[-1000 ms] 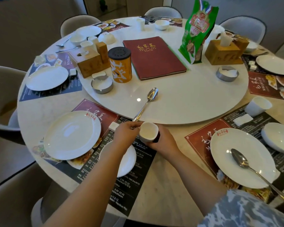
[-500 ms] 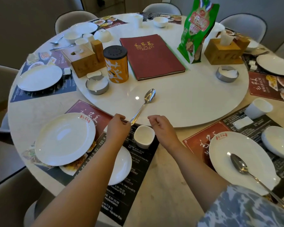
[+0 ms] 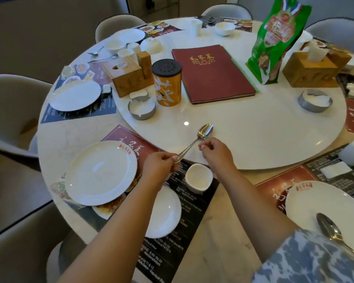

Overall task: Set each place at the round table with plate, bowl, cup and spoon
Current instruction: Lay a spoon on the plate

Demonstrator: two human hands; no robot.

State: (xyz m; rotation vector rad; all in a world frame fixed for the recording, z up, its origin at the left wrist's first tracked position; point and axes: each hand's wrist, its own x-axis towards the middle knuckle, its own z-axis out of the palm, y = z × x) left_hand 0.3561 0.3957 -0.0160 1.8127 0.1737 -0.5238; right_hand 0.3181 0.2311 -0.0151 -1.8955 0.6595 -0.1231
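Two bare hands work at the near place setting of the round white marble table. Left hand pinches the handle end of the polished metal spoon between thumb and curled fingers. Spoon bowl lies at 1 o'clock from that hand, on the raised white turntable; the handle crosses the turntable rim. Right hand hovers just beside the spoon shaft at its 3 o'clock, fingers curled, holding nothing; contact with the shaft cannot be told.

Small white ceramic cup stands upright on the dark printed placemat, at 6 o'clock from the spoon, between both wrists. Round white dinner plate sits at 9 o'clock from the cup. Shallow white bowl lies at 7 o'clock from the cup, partly hidden by the left forearm.

On the turntable: dark red menu folder at 12 o'clock from the spoon, orange canister with black lid at 11 o'clock, green snack bag at 1 o'clock.
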